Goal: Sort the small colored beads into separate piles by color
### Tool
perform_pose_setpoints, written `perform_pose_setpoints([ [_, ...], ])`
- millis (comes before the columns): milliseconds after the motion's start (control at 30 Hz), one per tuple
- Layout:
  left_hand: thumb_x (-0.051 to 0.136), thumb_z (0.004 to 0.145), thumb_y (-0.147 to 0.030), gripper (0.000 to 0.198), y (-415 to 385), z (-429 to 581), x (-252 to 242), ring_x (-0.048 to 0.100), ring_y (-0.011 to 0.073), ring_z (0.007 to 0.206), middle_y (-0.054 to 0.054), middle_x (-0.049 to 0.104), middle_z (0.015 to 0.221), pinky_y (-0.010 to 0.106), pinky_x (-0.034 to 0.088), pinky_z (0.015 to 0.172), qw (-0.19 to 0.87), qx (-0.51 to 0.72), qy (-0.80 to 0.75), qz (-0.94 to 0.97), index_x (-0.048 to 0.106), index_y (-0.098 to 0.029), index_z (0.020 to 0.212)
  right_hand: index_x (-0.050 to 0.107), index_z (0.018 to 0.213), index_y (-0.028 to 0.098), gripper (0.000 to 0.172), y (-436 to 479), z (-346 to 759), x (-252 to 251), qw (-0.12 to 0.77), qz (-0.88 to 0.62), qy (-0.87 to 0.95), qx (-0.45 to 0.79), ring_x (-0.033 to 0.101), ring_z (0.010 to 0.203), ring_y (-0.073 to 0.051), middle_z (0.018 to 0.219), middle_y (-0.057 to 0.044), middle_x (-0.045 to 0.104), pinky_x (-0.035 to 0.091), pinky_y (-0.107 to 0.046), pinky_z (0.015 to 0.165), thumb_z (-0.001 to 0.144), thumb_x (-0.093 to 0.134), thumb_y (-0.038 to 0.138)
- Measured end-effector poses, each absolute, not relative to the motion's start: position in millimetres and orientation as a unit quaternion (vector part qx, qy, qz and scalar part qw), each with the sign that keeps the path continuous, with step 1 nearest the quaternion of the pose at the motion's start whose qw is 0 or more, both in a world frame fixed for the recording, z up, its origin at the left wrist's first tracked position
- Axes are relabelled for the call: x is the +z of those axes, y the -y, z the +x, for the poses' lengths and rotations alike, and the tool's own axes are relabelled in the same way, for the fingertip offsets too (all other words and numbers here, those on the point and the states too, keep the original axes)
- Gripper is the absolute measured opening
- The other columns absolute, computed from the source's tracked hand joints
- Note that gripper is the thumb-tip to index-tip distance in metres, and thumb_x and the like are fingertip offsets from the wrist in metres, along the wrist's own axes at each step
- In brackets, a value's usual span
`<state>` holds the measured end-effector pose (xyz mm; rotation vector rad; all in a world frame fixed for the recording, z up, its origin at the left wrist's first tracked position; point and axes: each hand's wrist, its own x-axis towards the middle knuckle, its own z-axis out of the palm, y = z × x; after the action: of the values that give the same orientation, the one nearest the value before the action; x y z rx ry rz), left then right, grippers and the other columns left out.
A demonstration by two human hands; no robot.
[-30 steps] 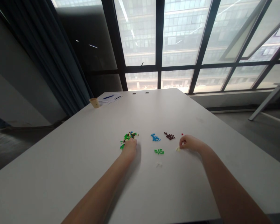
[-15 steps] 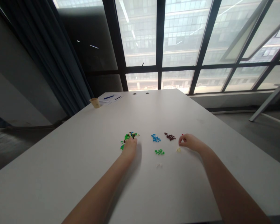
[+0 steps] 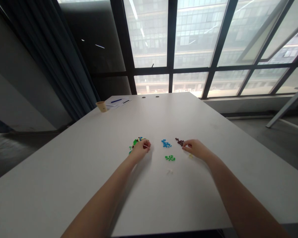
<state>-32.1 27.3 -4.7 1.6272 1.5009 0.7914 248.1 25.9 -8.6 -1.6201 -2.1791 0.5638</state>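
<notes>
A mixed heap of small coloured pieces (image 3: 137,142) lies on the white table (image 3: 89,158). My left hand (image 3: 141,148) rests at its near right edge, fingers curled in a pinch on something too small to name. To the right lie sorted little groups: blue pieces (image 3: 166,143), dark brown pieces (image 3: 178,141), green pieces (image 3: 170,158), a pale yellow piece (image 3: 190,155) and white pieces (image 3: 170,171). My right hand (image 3: 195,148) sits beside the dark brown group, fingertips pinched together at its edge; what they hold I cannot make out.
A small tan cup (image 3: 101,106) and papers with a blue pen (image 3: 116,101) stand at the table's far left corner. Large windows (image 3: 196,43) and a dark curtain (image 3: 52,59) lie beyond. A white table leg (image 3: 285,109) shows at the far right.
My right hand moved left from the pale yellow piece to the dark brown group. My left hand shifted slightly right along the mixed heap and closed its fingers.
</notes>
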Motion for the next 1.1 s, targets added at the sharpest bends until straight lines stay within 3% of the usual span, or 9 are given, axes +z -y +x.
perform_pose_setpoints([
  [133, 0.064, 0.061, -0.006, 0.019, -20, -15, -3, 0.054, 0.0055, 0.064, -0.003, 0.052, 0.068, 0.023, 0.047, 0.073, 0.651, 0.416, -0.472, 0.425, 0.051, -0.014, 0.072, 0.066, 0.075, 0.018, 0.019, -19, 224, -8, 0.262, -0.505, 0.802, 0.183, 0.047, 0.058, -0.011, 0.065, -0.001, 0.056, 0.035, -0.023, 0.056, 0.075, 0.049, 0.028],
  [267, 0.064, 0.063, 0.001, 0.025, -14, -3, -3, 0.056, 0.0036, 0.064, -0.003, 0.053, 0.068, 0.017, 0.048, 0.072, 0.766, 0.423, -0.414, 0.252, 0.048, -0.014, 0.075, 0.065, 0.08, 0.019, 0.016, -9, 201, -6, 0.337, -0.449, 0.812, 0.158, 0.044, 0.056, -0.01, 0.063, 0.0, 0.052, 0.036, -0.022, 0.058, 0.077, 0.05, 0.025],
  [500, 0.054, 0.073, 0.003, 0.017, -10, 3, -5, 0.057, 0.0042, 0.062, -0.001, 0.055, 0.067, 0.016, 0.05, 0.067, 0.802, 0.415, -0.392, 0.177, 0.05, -0.013, 0.077, 0.065, 0.086, 0.021, 0.015, 3, 177, -7, 0.414, -0.397, 0.807, 0.142, 0.048, 0.064, -0.012, 0.066, -0.001, 0.053, 0.039, -0.025, 0.065, 0.079, 0.053, 0.026],
  [1100, 0.054, 0.075, -0.003, 0.011, -7, 7, -8, 0.056, 0.0044, 0.063, 0.0, 0.056, 0.069, 0.016, 0.048, 0.07, 0.813, 0.398, -0.365, 0.219, 0.052, -0.013, 0.071, 0.066, 0.084, 0.022, 0.014, 8, 166, -12, 0.46, -0.396, 0.783, 0.141, 0.049, 0.068, -0.014, 0.068, -0.001, 0.052, 0.041, -0.027, 0.066, 0.076, 0.055, 0.024],
])
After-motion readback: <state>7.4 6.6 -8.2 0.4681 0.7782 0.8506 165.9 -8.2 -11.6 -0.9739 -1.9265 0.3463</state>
